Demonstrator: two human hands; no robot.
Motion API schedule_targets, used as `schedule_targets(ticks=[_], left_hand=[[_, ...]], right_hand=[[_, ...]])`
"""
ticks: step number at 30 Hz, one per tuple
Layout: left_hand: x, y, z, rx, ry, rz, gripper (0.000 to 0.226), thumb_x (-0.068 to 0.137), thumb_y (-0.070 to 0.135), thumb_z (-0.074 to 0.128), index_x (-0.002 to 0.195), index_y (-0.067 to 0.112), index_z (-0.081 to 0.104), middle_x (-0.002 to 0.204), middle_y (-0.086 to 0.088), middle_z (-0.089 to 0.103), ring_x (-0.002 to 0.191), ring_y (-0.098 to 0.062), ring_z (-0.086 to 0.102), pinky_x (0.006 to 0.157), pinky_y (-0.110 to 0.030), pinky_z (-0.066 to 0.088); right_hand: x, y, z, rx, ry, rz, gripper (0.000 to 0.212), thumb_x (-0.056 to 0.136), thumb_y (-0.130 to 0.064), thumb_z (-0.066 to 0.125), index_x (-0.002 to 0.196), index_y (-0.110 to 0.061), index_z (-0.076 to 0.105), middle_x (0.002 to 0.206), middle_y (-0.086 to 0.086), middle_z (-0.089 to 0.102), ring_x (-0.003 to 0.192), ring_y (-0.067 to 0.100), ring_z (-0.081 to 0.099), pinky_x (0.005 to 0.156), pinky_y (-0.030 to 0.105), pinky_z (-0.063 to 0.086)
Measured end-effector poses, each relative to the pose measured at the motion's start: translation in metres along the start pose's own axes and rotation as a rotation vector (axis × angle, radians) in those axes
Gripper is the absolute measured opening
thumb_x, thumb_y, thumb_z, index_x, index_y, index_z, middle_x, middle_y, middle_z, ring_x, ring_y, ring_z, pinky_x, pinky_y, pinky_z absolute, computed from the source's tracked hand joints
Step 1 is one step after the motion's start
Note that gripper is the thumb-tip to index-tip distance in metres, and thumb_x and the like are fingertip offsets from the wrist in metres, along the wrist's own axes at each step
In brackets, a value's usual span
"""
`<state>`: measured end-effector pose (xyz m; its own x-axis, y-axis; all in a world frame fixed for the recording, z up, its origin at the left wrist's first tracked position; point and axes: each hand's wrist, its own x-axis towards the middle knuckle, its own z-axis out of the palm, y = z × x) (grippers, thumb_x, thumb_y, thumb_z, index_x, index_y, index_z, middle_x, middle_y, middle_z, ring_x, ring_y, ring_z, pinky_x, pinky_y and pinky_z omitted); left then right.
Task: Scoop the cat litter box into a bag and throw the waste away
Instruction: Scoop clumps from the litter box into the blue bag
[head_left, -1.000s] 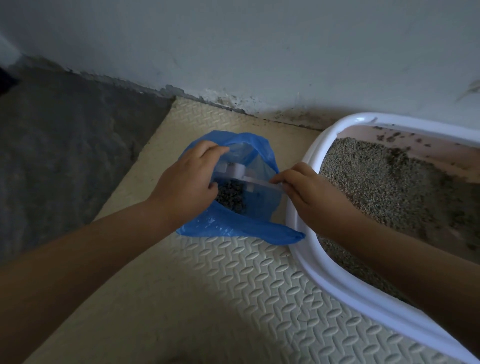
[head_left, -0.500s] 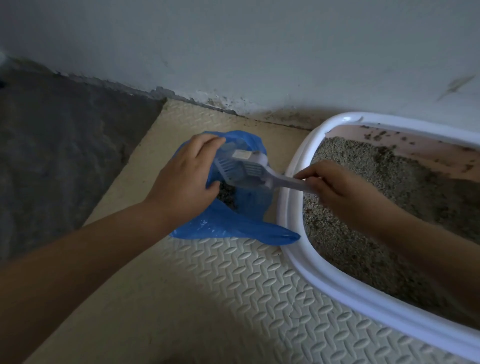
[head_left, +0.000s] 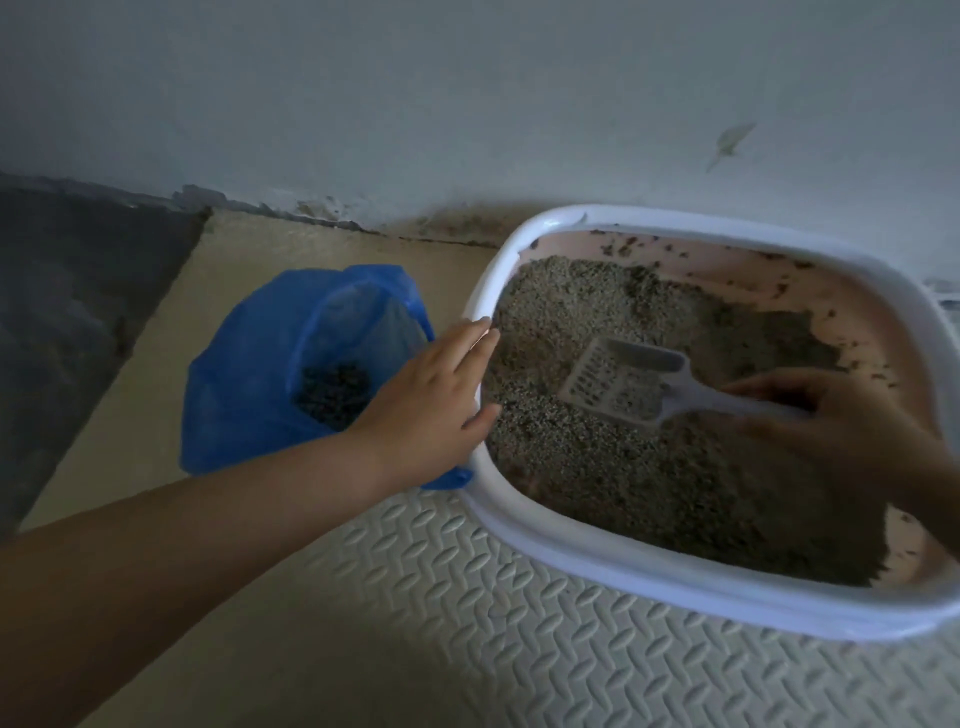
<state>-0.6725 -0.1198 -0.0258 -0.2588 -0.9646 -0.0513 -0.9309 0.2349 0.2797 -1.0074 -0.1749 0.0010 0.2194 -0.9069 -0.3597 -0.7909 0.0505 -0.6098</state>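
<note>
Nearest, a cream foam mat (head_left: 467, 613) with a raised leaf pattern covers the floor and carries everything, likely there to catch stray grains. Over it the left hand (head_left: 431, 410) reaches across with fingers spread and flat, holding nothing; its fingertips lie on the near-left rim of the litter box (head_left: 649, 577), probably to steady the box while the other hand digs. Right of it, the right hand (head_left: 836, 426) is closed around the handle of a pale slotted scoop (head_left: 618, 387), slightly blurred. The scoop head rests low on the grey litter (head_left: 597, 467), pointing left toward the bag side, a sensible angle for lifting a load straight across. Whether anything sits in the scoop cannot be told. Just left of the box, touching or nearly touching its rim, a blue plastic bag (head_left: 244, 374) stands with its mouth open and nobody holding it, a dark heap of waste (head_left: 335, 397) visible inside; it is kept close so the carry is short. Litter is banked unevenly, with bare pink floor and smears at the far wall of the box. Judged from this, scooping is midway; tying and binning remain. Behind, a pale wall (head_left: 467, 104) with a grubby base, and dark grey flooring (head_left: 78, 291) off left.
</note>
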Motion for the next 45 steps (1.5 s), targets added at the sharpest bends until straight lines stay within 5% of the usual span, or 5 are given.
schedule_targets(ticks=[5,17,22,34,45], left_hand=[[0.020,0.007,0.023,-0.120,-0.051,-0.142,0.075,0.098,0.040,0.041,0.152,0.015,-0.006,0.158,0.005,-0.020,0.145,-0.011,-0.012,0.113,-0.025,0.004],[0.019,0.014,0.027,-0.417,0.025,-0.233,0.072,0.097,0.013,0.043,0.152,0.018,-0.003,0.157,0.014,-0.014,0.121,-0.002,0.025,0.095,-0.032,0.038],[0.020,0.007,0.034,-0.420,0.040,-0.192,0.072,0.097,0.013,0.042,0.152,0.020,-0.003,0.157,0.016,-0.016,0.119,0.025,0.001,0.090,-0.003,0.021],[0.019,0.003,0.036,-0.391,0.042,-0.172,0.068,0.099,0.019,0.036,0.152,0.022,-0.007,0.157,0.015,-0.017,0.128,0.013,-0.001,0.096,-0.010,0.021],[0.019,0.007,0.031,-0.340,0.047,-0.194,0.070,0.099,0.020,0.038,0.152,0.021,-0.007,0.157,0.014,-0.017,0.141,-0.013,0.019,0.086,-0.024,0.040]], right_hand=[[0.000,0.032,-0.032,-0.282,-0.062,-0.016,0.036,0.076,-0.017,0.078,0.090,-0.047,0.064,0.077,-0.013,0.066,0.077,-0.003,0.059,0.061,0.030,0.045],[0.051,-0.023,0.013,-0.463,-0.244,-0.198,0.014,0.086,-0.029,0.066,0.099,-0.028,0.071,0.073,-0.013,0.063,0.062,0.004,0.058,0.053,0.021,0.042],[0.063,-0.030,0.056,-0.417,-0.234,-0.334,0.015,0.089,-0.027,0.061,0.104,-0.025,0.061,0.073,-0.010,0.057,0.061,0.006,0.052,0.052,0.023,0.038],[0.061,0.014,0.083,-0.418,-0.345,-0.343,0.011,0.099,-0.036,0.045,0.105,-0.027,0.043,0.076,-0.010,0.047,0.063,0.003,0.044,0.056,0.026,0.033],[0.018,0.027,0.044,-0.198,-0.010,-0.249,0.007,0.096,-0.034,0.047,0.100,-0.029,0.044,0.072,-0.008,0.052,0.062,0.007,0.050,0.054,0.034,0.038]])
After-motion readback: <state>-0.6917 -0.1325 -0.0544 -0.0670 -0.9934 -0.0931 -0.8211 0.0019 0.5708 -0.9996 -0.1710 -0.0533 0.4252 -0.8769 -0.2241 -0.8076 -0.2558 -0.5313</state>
